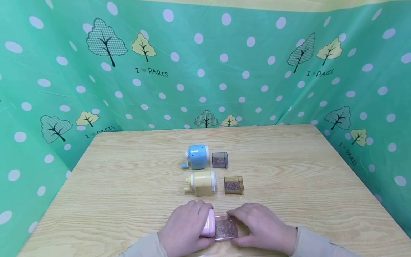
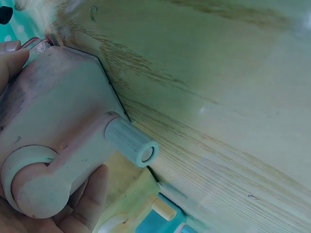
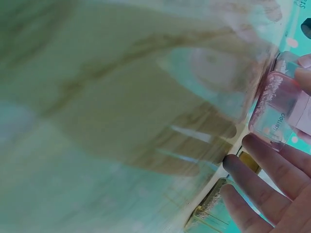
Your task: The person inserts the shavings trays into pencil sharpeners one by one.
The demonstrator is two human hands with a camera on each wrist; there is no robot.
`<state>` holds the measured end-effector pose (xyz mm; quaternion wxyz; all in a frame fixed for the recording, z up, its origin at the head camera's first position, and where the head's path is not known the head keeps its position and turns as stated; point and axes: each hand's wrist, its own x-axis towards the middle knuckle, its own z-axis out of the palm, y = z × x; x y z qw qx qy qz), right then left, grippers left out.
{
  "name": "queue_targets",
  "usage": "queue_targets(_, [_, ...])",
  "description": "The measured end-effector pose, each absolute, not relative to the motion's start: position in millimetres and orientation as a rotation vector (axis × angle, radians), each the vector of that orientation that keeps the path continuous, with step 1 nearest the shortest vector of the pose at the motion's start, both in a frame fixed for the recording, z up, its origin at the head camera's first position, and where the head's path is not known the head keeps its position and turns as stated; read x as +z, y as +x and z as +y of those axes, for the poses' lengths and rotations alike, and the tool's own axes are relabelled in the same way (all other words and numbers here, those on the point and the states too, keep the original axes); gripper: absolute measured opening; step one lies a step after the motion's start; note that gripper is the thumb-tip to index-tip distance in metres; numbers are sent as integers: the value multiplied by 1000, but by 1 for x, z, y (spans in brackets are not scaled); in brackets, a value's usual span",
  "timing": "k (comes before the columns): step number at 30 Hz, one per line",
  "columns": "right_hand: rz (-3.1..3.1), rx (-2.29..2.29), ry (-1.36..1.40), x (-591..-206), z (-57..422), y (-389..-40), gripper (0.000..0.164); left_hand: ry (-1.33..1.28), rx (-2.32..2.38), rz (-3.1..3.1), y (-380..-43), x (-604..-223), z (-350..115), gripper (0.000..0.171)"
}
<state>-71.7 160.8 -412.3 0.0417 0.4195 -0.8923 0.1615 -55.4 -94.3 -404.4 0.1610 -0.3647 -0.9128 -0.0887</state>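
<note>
My left hand [image 1: 187, 228] grips a pink crank pencil sharpener [image 1: 209, 224] near the table's front edge. In the left wrist view, the sharpener's crank handle [image 2: 130, 141] points away from the palm, with fingers and thumb on either side of the body. Its clear pinkish shavings drawer [image 1: 226, 229] sits at the sharpener's right side and holds shavings. With thumb and fingers at opposite edges, my right hand [image 1: 261, 226] pinches this drawer. Through the drawer's wall [image 3: 277, 104] shavings show in the right wrist view. How far the drawer sits inside the body is hard to tell.
Beyond the hands stands a yellow pencil sharpener [image 1: 203, 183], its shavings-filled drawer [image 1: 233, 185] apart on the right. Farther back is a blue sharpener [image 1: 197, 157] with its own drawer [image 1: 219, 160] beside it. A green dotted cloth [image 1: 212, 96] surrounds the wooden table [image 1: 128, 178].
</note>
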Motion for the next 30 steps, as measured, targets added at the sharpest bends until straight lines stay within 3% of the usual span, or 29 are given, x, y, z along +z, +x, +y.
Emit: queue_targets(30, [-2699, 482, 1313, -415, 151, -77, 62, -1057, -238, -2613, -56, -404, -94, 64])
